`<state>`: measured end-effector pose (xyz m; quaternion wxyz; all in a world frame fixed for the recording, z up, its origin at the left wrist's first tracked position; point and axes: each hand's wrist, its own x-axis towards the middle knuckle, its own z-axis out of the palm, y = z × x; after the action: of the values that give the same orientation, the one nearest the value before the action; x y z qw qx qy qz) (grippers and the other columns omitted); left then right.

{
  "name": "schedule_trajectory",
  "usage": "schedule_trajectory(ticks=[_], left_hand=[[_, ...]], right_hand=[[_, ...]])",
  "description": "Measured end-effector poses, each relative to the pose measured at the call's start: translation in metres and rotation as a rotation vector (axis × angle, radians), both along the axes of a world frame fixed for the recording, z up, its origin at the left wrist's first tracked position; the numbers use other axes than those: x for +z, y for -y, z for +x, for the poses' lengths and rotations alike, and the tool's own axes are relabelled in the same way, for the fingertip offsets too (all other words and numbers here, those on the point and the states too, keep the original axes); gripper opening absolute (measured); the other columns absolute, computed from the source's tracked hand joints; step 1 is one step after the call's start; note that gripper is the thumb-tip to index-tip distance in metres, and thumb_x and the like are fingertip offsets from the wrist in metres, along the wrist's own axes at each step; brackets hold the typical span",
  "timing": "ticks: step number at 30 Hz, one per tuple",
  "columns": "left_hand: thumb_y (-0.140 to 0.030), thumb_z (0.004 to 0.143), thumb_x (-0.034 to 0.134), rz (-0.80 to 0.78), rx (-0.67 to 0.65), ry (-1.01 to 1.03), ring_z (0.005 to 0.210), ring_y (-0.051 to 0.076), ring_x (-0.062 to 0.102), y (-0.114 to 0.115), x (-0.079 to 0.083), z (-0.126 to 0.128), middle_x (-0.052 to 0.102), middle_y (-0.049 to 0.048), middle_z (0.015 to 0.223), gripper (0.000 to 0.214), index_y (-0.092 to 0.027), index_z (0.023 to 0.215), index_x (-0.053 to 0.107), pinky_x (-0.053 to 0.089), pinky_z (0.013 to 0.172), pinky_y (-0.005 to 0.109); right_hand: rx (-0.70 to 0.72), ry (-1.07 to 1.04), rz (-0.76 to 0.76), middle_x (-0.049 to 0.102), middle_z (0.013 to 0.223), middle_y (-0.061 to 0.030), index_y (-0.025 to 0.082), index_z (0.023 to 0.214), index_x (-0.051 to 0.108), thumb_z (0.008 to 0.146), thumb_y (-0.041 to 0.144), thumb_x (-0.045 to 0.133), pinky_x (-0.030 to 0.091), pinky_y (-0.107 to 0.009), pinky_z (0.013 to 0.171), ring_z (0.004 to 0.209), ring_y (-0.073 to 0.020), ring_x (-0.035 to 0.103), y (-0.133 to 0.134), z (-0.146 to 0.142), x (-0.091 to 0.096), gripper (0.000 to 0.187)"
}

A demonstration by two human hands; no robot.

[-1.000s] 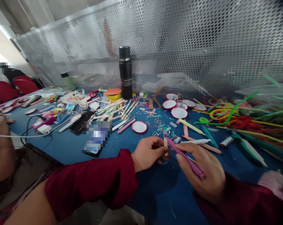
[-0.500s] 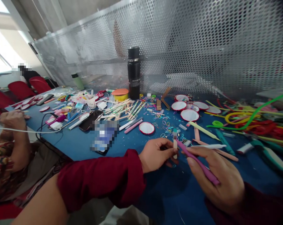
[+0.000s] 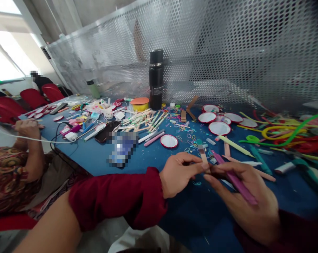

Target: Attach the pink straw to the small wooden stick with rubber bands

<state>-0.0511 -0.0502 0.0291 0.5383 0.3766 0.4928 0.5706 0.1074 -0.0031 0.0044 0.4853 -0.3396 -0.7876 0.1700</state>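
Note:
My left hand (image 3: pixel 180 174) pinches a short wooden stick with a green tip (image 3: pixel 202 154), held upright just above the blue table (image 3: pixel 153 158). My right hand (image 3: pixel 250 202) is closed around a purple pen-like stick (image 3: pixel 235 179) that lies across its fingers, its front end pointing up and left toward the wooden stick. The fingertips of both hands meet around the stick's lower end. Small coloured rubber bands (image 3: pixel 190 135) lie scattered on the table right beyond my hands.
A black flask (image 3: pixel 156 79) stands at the back by the perforated metal screen (image 3: pixel 201 45). Wooden sticks (image 3: pixel 140 121), red-rimmed white lids (image 3: pixel 219 128), pipe cleaners (image 3: pixel 285 133), a phone (image 3: pixel 104 131) and cables cover the table. Another person's arm (image 3: pixel 29 140) rests at the left.
The camera has swung left, so everything has shifted right in view. My hands have drawn closer together, and the wooden stick now tilts slightly left.

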Motion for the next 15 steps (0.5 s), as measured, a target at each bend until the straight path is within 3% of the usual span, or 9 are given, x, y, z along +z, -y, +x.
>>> schedule_trajectory(ticks=[4,6,8,10,13,15], left_hand=[[-0.052,0.072,0.071,0.017,-0.022,-0.05,0.069,0.011,0.052,0.01,0.003,0.005,0.063,0.0052,0.084,0.041,-0.013,0.086,0.074,0.041,0.056,0.022],[-0.05,0.076,0.068,0.059,-0.098,-0.144,0.075,0.012,0.056,0.018,0.005,-0.001,0.065,0.0069,0.097,0.044,-0.016,0.103,0.073,0.044,0.061,0.023],[-0.045,0.07,0.077,0.096,-0.186,-0.293,0.085,0.015,0.06,0.031,0.01,-0.016,0.062,0.0084,0.117,0.065,-0.023,0.128,0.06,0.049,0.072,0.027],[-0.044,0.07,0.077,0.098,-0.198,-0.48,0.101,0.021,0.06,0.051,0.018,-0.043,0.061,0.0109,0.122,0.071,-0.023,0.134,0.054,0.05,0.081,0.03],[-0.044,0.071,0.076,0.102,-0.01,-0.846,0.118,0.025,0.054,0.088,0.033,-0.102,0.057,0.0111,0.129,0.066,-0.025,0.13,0.054,0.045,0.098,0.037],[-0.047,0.07,0.076,-0.01,0.206,-1.028,0.12,0.026,0.052,0.11,0.038,-0.147,0.056,0.011,0.13,0.067,-0.022,0.127,0.053,0.044,0.1,0.04]], right_hand=[[0.025,-0.079,-0.151,0.065,0.082,0.0012,0.026,0.095,0.056,0.071,0.04,0.077,0.055,-0.025,0.061,0.074,-0.0174,0.068,0.001,-0.002,-0.006,0.034],[0.028,-0.093,-0.19,0.064,0.081,0.0012,0.025,0.094,0.056,0.071,0.042,0.077,0.055,-0.024,0.062,0.073,-0.0166,0.068,0.0,-0.002,-0.005,0.035],[0.003,-0.106,-0.236,0.064,0.077,0.0012,0.024,0.092,0.056,0.07,0.044,0.077,0.056,-0.024,0.061,0.068,-0.016,0.068,-0.003,-0.003,-0.003,0.037],[-0.012,-0.131,-0.302,0.064,0.073,0.0012,0.022,0.091,0.056,0.068,0.045,0.078,0.055,-0.024,0.054,0.06,-0.0162,0.068,-0.006,-0.004,0.0,0.039],[-0.012,-0.16,-0.314,0.064,0.073,0.0009,0.022,0.091,0.056,0.067,0.046,0.078,0.055,-0.024,0.05,0.057,-0.017,0.068,-0.008,-0.004,0.0,0.041],[-0.022,-0.157,-0.268,0.065,0.075,0.0005,0.022,0.092,0.058,0.068,0.045,0.078,0.057,-0.024,0.055,0.062,-0.0167,0.068,-0.009,-0.004,-0.001,0.039]])
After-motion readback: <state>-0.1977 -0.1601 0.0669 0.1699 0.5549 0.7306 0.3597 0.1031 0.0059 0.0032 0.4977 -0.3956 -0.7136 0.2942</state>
